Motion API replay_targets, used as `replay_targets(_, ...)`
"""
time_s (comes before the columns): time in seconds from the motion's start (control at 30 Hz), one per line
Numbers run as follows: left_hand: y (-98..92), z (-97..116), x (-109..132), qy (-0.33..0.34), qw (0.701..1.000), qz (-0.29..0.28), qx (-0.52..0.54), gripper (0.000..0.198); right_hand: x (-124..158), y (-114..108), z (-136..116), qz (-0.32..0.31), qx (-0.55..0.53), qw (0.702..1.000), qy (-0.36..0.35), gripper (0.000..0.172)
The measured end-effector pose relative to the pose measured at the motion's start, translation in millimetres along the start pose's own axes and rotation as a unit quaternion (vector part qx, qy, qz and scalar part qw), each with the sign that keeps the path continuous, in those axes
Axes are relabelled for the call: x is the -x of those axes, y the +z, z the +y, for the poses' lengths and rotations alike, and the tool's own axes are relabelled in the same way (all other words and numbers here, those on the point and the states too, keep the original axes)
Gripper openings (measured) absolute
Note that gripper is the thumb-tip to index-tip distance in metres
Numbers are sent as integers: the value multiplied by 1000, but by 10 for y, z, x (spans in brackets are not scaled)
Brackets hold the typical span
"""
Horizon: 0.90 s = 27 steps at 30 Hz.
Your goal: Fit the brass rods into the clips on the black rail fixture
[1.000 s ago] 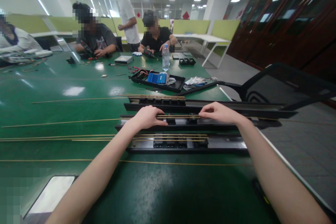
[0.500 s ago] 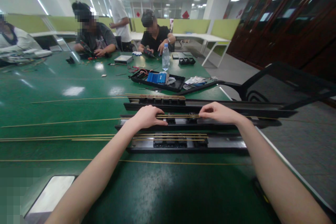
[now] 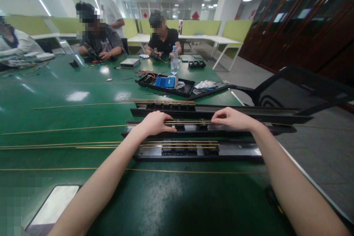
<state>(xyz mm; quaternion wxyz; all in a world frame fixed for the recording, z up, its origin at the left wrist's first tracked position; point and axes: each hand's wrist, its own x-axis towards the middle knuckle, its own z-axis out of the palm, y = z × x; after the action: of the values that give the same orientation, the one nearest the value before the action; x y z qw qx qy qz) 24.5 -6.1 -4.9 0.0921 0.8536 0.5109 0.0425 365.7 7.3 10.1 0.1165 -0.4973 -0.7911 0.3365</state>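
Three dark channel rails lie roughly parallel before me. Over the middle rail (image 3: pixel 155 132), my right hand (image 3: pixel 233 118) pinches a thin brass-coloured rod (image 3: pixel 190 122) between thumb and fingertips. My left hand (image 3: pixel 153 123) rests at the left part of the same rail, thumb and forefinger apart, with the rod passing between them. Small black blocks (image 3: pixel 203 124) sit in this rail under the rod. The near rail (image 3: pixel 235 150) holds more black blocks (image 3: pixel 179 148), with several rods (image 3: pixel 110 143) across them. The far rail (image 3: pixel 249 111) also carries blocks and rods.
A single rod (image 3: pixel 171 171) lies closest to me. Beyond the rails are a black tray (image 3: pixel 188 87) with a blue item, gloves (image 3: pixel 204 86) and a water bottle (image 3: pixel 174 61). A mesh chair (image 3: pixel 301 88) stands at right; a phone-like slab (image 3: pixel 55 206) lies front left. People work opposite.
My right hand has shifted very slightly to the right along the rod. My left hand has stayed put. In the background, the standing person has moved left.
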Motion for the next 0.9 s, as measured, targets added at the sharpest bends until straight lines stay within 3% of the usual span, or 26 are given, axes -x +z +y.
replay_targets(0.9,9,1,0,3,1000,2,-11,75,105,-174,145,-35,30,998,44,47)
